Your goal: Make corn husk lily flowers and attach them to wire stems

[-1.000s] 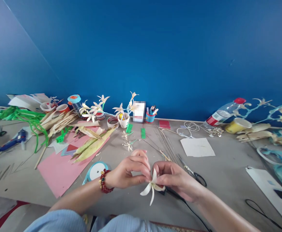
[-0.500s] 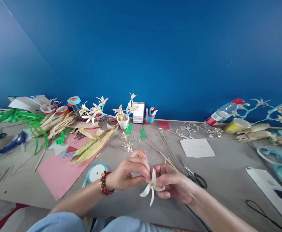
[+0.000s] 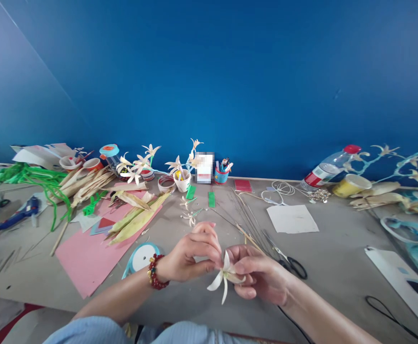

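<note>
A cream-white handmade flower (image 3: 225, 275) with long narrow petals faces up between my hands, above the front of the table. My right hand (image 3: 254, 272) is closed on it, thumb and fingers at a petal on its right side. From the left, my left hand (image 3: 196, 253) meets the flower with its fingertips pinched at the back of the upper petal. What those fingertips grip behind the petal is hidden. A red bead bracelet (image 3: 156, 271) circles my left wrist.
Left of my arms lie a ribbon roll (image 3: 142, 257), pink paper (image 3: 90, 258), corn husks (image 3: 137, 222) and a glue gun (image 3: 18, 215). Scissors (image 3: 291, 265) and thin wires (image 3: 248, 215) lie beyond my right hand. Cups with finished flowers (image 3: 182, 181) stand along the wall.
My right hand's fingers have shifted slightly on the flower. The left hand and the flower stay almost where they were.
</note>
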`<state>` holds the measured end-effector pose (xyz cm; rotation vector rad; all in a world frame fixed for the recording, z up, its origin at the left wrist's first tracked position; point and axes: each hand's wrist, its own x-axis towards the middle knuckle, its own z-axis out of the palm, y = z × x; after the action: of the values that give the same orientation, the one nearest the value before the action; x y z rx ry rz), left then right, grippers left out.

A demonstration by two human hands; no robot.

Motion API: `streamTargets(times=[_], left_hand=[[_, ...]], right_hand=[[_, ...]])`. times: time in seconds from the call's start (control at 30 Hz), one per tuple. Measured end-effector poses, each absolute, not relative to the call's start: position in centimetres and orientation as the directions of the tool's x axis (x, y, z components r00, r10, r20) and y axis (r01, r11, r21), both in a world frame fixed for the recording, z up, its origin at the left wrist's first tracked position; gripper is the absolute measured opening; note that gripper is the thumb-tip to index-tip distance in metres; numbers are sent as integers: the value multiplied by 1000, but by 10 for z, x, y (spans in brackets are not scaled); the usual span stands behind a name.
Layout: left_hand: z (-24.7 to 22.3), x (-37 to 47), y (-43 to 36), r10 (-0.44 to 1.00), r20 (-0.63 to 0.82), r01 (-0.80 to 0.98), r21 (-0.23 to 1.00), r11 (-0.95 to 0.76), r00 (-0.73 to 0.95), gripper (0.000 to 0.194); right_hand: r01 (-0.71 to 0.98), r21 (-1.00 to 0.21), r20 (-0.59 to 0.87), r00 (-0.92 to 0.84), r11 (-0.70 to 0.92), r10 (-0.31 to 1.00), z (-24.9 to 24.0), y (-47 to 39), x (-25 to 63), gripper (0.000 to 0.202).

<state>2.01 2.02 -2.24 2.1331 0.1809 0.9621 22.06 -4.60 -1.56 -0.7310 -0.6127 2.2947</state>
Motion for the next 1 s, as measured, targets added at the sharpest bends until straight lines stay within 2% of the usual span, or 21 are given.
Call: streamTargets(times=[0.13, 0.27, 0.37, 0.6, 0.87, 1.0], left_hand=[[-25, 19, 21, 431, 584, -158, 700, -696, 688, 21], [-27, 18, 20, 435, 577, -150, 703, -695, 691, 21], [-27, 19, 20, 434, 569, -149, 708, -690, 698, 19], [-25, 20, 20, 420, 569, -160, 707, -688, 706, 19], [-26, 20, 20, 428, 604, -198, 704, -682, 673, 21], [-26, 19, 20, 428, 602, -199, 706, -679, 675, 21]], right_hand=[[-441, -649, -329, -572, -620, 751, -17, -47, 226, 20], [-376, -758, -312, -508, -533, 803, -13, -45, 230, 27], [-337, -791, -314, -492, -510, 812, -9, -43, 229, 29], [-294, -758, -381, -525, -582, 761, -10, -43, 221, 28], [-403, -638, -365, -592, -656, 719, -10, -42, 220, 23], [-379, -698, -347, -563, -608, 750, -12, -42, 221, 26]])
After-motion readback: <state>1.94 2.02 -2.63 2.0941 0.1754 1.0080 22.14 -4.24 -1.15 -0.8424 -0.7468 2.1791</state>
